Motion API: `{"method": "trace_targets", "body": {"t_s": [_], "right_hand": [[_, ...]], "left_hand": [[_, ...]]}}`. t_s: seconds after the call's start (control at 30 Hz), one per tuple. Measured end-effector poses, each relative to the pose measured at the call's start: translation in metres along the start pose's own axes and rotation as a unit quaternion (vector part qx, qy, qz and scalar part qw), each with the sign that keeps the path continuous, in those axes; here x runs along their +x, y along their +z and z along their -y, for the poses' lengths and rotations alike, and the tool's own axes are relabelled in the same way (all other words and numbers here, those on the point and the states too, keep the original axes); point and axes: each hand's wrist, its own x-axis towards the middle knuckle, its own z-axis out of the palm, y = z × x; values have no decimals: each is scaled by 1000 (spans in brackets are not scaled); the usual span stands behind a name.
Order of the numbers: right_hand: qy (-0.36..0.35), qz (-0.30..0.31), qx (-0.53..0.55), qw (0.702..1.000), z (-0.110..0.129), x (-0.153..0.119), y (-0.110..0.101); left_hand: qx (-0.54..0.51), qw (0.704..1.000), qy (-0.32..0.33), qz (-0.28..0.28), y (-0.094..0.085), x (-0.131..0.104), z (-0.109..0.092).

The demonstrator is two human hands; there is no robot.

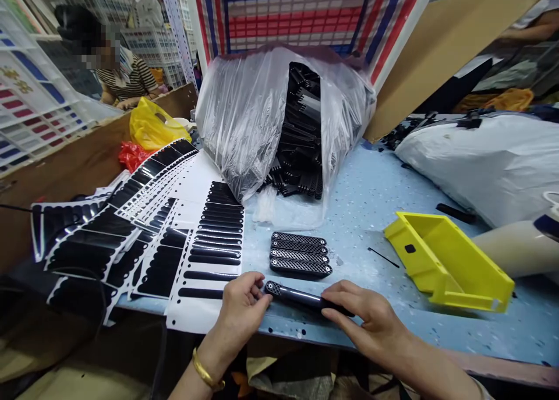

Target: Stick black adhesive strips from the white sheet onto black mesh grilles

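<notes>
A slim black handle-like piece lies lengthwise between my hands near the table's front edge. Its left end has a raised crisscross pattern, while a smooth glossy black surface covers the middle. My left hand, with a gold bangle at the wrist, has thumb and fingertips closed at the patterned end. Thumb and fingers of my right hand grip the other end, hiding it. Just beyond, several similar patterned pieces lie side by side. Left of them is a white sheet of glossy black strip stickers.
More sticker sheets overlap at the left. A clear plastic bag of black toothed parts stands at the back. At right are a yellow bin, a thin black stick and a white sack. Another person sits back left.
</notes>
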Motion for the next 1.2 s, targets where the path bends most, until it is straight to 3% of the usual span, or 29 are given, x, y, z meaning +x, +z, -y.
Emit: {"method": "trace_targets", "body": {"t_s": [0.23,0.5,0.7,1.2], "right_hand": [[-50,-5,-39,998,-1,7,6],[-69,-28,-54,996,-17,-3,18],[-112,-24,-72,991,-16,11,17],[-80,21,-76,994,-9,13,18]], "left_hand": [[-68,996,4,53,-2,0,2],[-90,995,-33,41,0,1,3],[-126,989,-56,53,-2,1,3],[-109,991,-53,58,-3,1,4]]}}
